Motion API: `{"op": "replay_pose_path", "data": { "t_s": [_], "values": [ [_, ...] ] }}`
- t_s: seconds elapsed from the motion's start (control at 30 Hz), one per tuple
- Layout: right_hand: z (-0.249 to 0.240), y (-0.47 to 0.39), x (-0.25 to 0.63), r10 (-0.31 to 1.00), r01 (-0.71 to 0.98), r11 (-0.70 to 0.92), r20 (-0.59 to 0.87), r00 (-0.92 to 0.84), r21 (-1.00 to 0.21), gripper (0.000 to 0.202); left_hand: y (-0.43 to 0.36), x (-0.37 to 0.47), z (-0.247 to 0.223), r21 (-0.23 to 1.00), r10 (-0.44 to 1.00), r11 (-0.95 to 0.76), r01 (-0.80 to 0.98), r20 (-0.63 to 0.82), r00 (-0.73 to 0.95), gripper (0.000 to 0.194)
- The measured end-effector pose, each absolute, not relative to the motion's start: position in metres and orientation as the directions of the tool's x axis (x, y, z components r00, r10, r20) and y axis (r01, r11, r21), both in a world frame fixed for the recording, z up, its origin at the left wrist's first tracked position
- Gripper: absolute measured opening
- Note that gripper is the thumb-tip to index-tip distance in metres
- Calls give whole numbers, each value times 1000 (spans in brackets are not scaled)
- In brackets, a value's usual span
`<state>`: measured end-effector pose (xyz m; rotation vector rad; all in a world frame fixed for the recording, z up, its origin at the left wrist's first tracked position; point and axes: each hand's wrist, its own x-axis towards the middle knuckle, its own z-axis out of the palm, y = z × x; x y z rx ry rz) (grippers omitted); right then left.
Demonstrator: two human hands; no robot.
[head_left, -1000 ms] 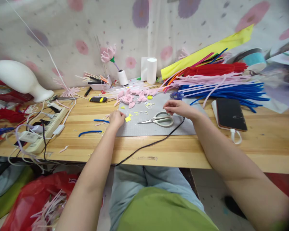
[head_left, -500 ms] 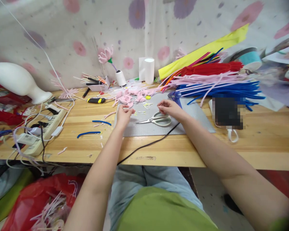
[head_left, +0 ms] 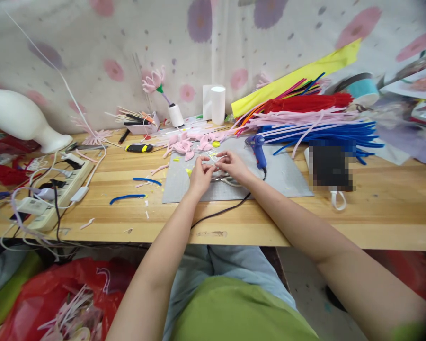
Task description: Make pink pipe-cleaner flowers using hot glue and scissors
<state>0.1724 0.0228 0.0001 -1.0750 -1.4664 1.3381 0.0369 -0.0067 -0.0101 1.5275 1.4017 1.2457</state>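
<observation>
Over the grey mat (head_left: 284,182), my left hand (head_left: 201,176) and my right hand (head_left: 231,166) meet with fingertips nearly touching. Both are closed in a pinch; whatever lies between the fingertips is too small to make out. Scissors (head_left: 230,181) lie under my hands, partly hidden. Just beyond my fingers are small white and yellow pieces (head_left: 211,154). Pink fuzzy petal shapes (head_left: 184,146) rest at the mat's back edge. A blue glue gun (head_left: 258,150) lies to the right of my right hand, its black cord running towards the table's front edge.
Blue, pink and red fuzzy stems (head_left: 319,132) pile up at the back right. A power strip (head_left: 62,194) with cables stands left, near two blue stem pieces (head_left: 128,198). A yellow-black cutter (head_left: 139,148) and a flower in a white holder (head_left: 176,115) are behind.
My hands have come together over the scissors, the left moving right and the right moving left. Yellow pieces on the mat that my left hand covered now show. The view has shifted slightly.
</observation>
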Motion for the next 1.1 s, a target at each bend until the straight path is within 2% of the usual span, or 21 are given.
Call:
{"op": "replay_pose_path", "data": {
  "t_s": [0.13,0.27,0.4,0.53,0.7,0.8,0.9,1.1],
  "values": [
    [-3,29,177,990,118,129,122,-68,-985,29,-6,28,-9,927,978,-164,338,198,-67,25],
    [-4,39,188,987,104,142,149,58,-984,32,-2,-2,-5,936,949,-112,334,200,-244,24],
    [-6,44,195,994,10,78,79,74,-997,39,5,-32,-6,963,911,-43,265,146,-385,23],
    [-5,41,194,998,-26,5,4,56,-1000,41,9,-45,-11,966,853,-55,253,177,-491,24],
    [-3,38,192,998,-28,-14,-16,61,-999,35,11,-45,-7,955,734,-76,288,249,-632,26],
    [-3,38,192,998,-33,-10,-12,64,-999,36,13,-49,-2,973,671,-88,212,215,-710,23],
    [-4,39,193,999,-21,-1,-2,51,-1000,37,17,-53,-4,980,696,-50,191,171,-697,16],
    [-3,38,193,998,-41,-1,-3,55,-999,35,17,-52,-12,918,754,21,395,245,-610,9]
  ]
}}
